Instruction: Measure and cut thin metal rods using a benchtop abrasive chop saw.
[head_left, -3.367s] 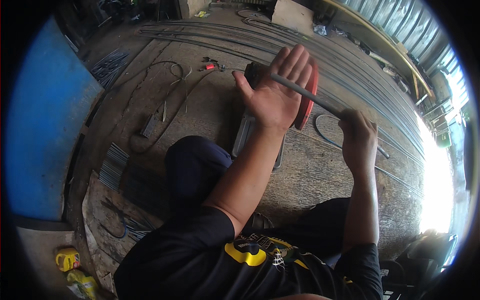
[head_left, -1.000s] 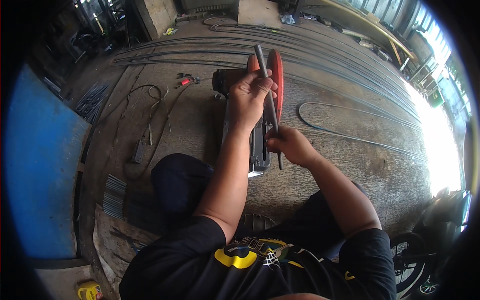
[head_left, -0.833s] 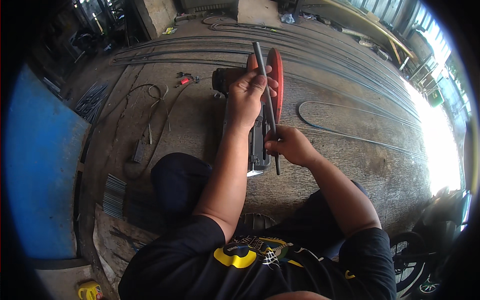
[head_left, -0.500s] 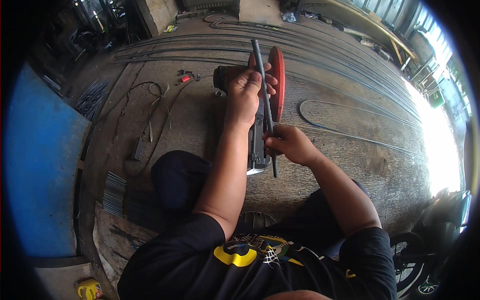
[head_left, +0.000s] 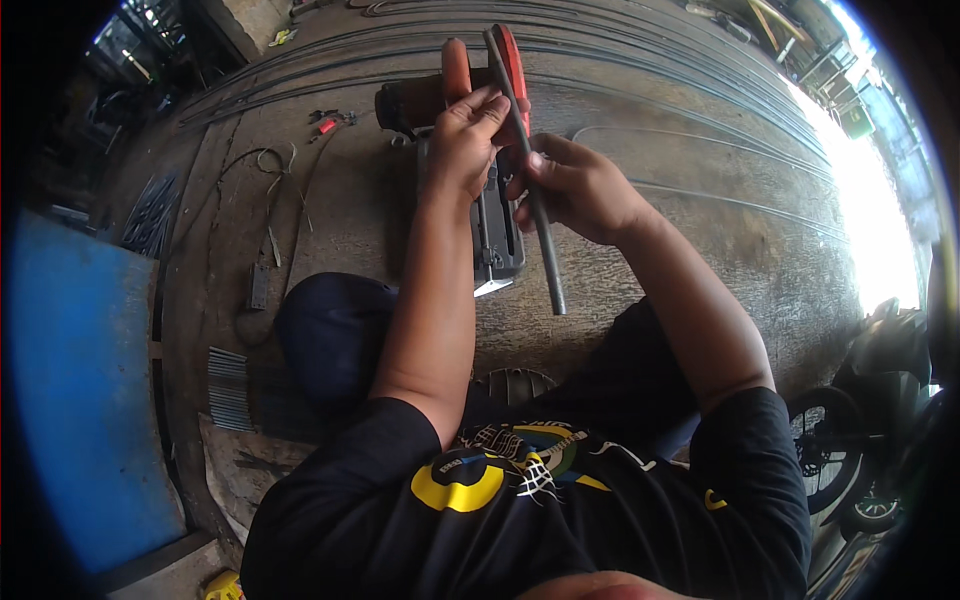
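A dark metal rod (head_left: 547,255) slants in front of me, its far end raised by the red guard of a cut-off saw (head_left: 511,62). My left hand (head_left: 465,140) is closed round the rod's upper half, thumb on top. Lower down, at about the middle, my right hand (head_left: 585,190) grips the same rod, thumb against it and fingers beneath. The near end sticks out free past my right hand. Behind and under my hands stands the saw, with its dark base and an orange-red handle; my hands hide part of it.
Long thin metal bars (head_left: 640,50) stretch across the far floor. Cut short rods (head_left: 229,388) lie in a row at the left, near a blue panel (head_left: 90,390). A power strip (head_left: 259,287) and cables are on the floor left of the saw. A motorcycle (head_left: 850,420) stands at right.
My right hand has slid up the rod, closer to my left hand. The rod's near end has risen and swung slightly right. The whole view has shifted a little.
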